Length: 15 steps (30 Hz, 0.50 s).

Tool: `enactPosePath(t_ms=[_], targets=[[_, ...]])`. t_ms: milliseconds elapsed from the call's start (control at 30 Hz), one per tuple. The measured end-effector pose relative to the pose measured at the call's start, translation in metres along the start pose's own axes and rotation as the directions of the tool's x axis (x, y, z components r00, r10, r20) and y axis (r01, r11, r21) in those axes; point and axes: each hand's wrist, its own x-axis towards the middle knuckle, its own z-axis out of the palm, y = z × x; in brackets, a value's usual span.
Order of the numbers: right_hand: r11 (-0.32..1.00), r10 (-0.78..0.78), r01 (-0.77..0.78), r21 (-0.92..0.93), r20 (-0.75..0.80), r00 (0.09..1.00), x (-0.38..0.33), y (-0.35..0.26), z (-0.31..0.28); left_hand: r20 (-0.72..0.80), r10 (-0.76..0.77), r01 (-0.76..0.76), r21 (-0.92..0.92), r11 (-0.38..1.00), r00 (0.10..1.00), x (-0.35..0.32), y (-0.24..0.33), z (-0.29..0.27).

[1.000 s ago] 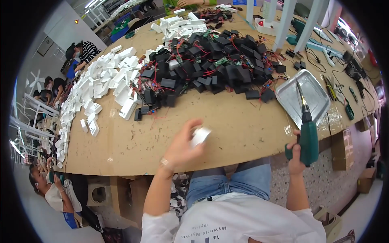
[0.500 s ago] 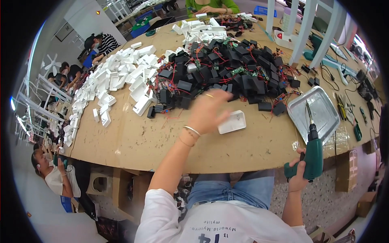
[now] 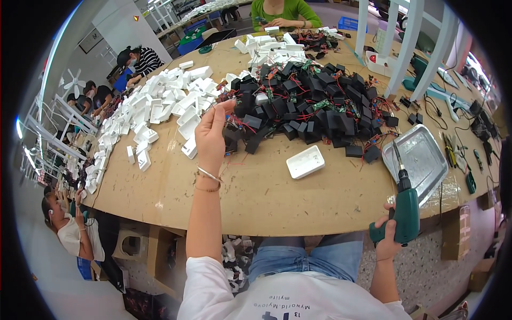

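Note:
My left hand (image 3: 211, 136) is raised at the left edge of a heap of black box-shaped parts with red wires and green circuit boards (image 3: 304, 101). Its thumb and fingers are pinched together; what they grip, if anything, blends into the heap behind. My right hand (image 3: 388, 234) is wrapped round the handle of a green power screwdriver (image 3: 406, 213) at the table's front edge. The tool's long bit points up over the near left side of a metal tray (image 3: 434, 178). An open white plastic case (image 3: 305, 162) lies by itself on the cardboard-covered table (image 3: 256, 208), between my hands.
White plastic cases (image 3: 160, 101) are heaped to the left. On the right lie pliers (image 3: 449, 151), cables and a white-posted frame (image 3: 408, 48). Across the table sits a person in green (image 3: 285, 13); other people work at the left. Cardboard boxes (image 3: 456, 232) stand below the table.
My left hand has moved left and up from above the white case, and its fingers have closed into a pinch. The screwdriver has shifted slightly left and down in my right hand.

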Motion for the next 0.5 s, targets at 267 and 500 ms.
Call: enactPosePath(t_ms=[267, 500], targets=[[0.992, -0.037, 0.026, 0.124, 0.089, 0.995, 0.004, -0.024, 0.036, -0.023, -0.094, 0.068, -0.523, 0.849, 0.995, 0.006, 0.017, -0.015], [0.969, 0.247, -0.24, -0.063, 0.151, 0.957, -0.004, -0.044, 0.057, 0.342, -0.329, 0.472, -0.549, 0.69, 0.88, -0.063, 0.046, 0.036]])
